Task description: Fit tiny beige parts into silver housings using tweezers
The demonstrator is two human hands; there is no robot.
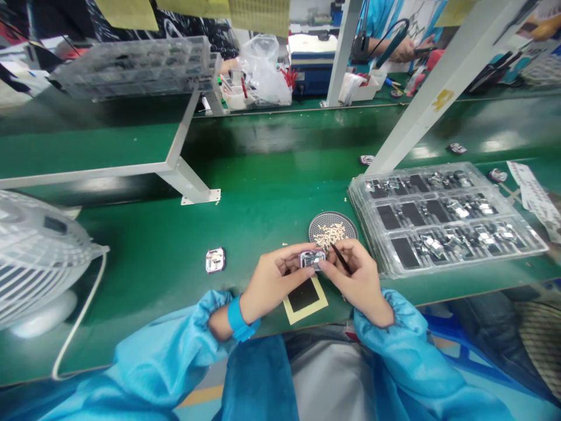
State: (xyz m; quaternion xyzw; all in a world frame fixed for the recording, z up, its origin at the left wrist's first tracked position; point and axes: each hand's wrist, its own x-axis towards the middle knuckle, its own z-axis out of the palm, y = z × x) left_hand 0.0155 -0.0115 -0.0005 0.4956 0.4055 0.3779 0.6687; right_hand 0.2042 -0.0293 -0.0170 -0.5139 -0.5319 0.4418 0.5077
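Between the fingertips of my left hand [278,272] is a small open device housing [312,260], with a pale rim and electronic parts inside. My right hand [358,278] is closed round slim black tweezers [340,257], and its thumb and finger touch the housing's right edge. Just behind my hands, a round dark dish [313,225] carries a heap of tiny cream-coloured pieces [331,234]. A black pad with a yellow border [324,298] lies below the housing, partly covered by my left hand. Another housing [215,261] rests on the green bench to the left.
Stacked clear trays [442,270] of small electronic parts stand at the right. More housings [457,148] lie on the strip behind them. A white fan [39,257] occupies the left side, near a shelf leg [193,184]. Across the bench, a co-worker's hands [405,49] are visible.
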